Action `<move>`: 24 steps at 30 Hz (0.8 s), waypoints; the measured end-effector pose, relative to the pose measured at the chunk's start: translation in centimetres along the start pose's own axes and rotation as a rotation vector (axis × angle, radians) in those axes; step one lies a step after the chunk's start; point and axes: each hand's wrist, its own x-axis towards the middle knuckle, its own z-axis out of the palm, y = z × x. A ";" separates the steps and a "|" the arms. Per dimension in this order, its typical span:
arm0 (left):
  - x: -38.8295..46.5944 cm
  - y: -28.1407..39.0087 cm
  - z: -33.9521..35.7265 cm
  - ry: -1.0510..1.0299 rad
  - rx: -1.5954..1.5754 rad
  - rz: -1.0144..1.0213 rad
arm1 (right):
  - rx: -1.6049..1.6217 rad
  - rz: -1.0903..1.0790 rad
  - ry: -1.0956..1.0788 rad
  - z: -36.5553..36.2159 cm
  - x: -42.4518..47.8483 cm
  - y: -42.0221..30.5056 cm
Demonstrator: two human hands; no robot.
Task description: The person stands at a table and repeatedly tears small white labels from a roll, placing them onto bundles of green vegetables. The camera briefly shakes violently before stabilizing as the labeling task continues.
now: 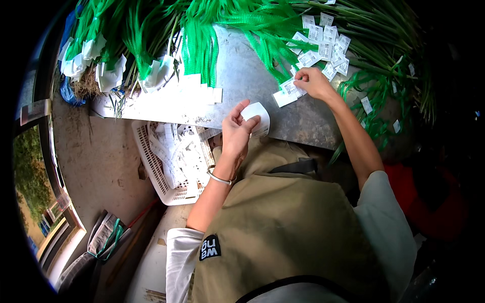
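My left hand (pixel 239 130) pinches a curved white label sheet (pixel 259 113) between thumb and fingers, just over the front edge of the metal table (pixel 242 64). Farther right, my right hand (pixel 313 81) has its thumb and fingertips together at a printed white label (pixel 290 88) on a green mesh net strip; whether it grips the label is unclear. Beyond that hand, many printed labels (pixel 325 49) lie overlapped on the ends of green mesh nets (pixel 261 19). Left of centre, more green nets (pixel 199 53) lie side by side with white labels (pixel 197 85) at their ends, washed out by sunlight.
A white plastic basket (pixel 151 166) of used label strips (pixel 172 151) stands below the table's front edge. Bundles of long green stalks (pixel 371 34) lie at the back right. Labelled net bundles (pixel 142 49) and roots (pixel 89 85) lie at the left, near a window (pixel 34 181).
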 end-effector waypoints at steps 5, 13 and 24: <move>0.1 -0.6 -2.7 -0.048 -0.006 -0.006 | 0.067 0.006 0.024 -6.7 -0.2 -2.3; -0.5 0.5 -3.9 -0.133 -0.250 -0.136 | -0.455 -0.202 0.372 -3.4 -3.4 -5.3; -0.5 -0.2 -2.9 -0.061 -0.145 -0.093 | 0.392 -0.084 0.071 7.7 -10.6 -11.1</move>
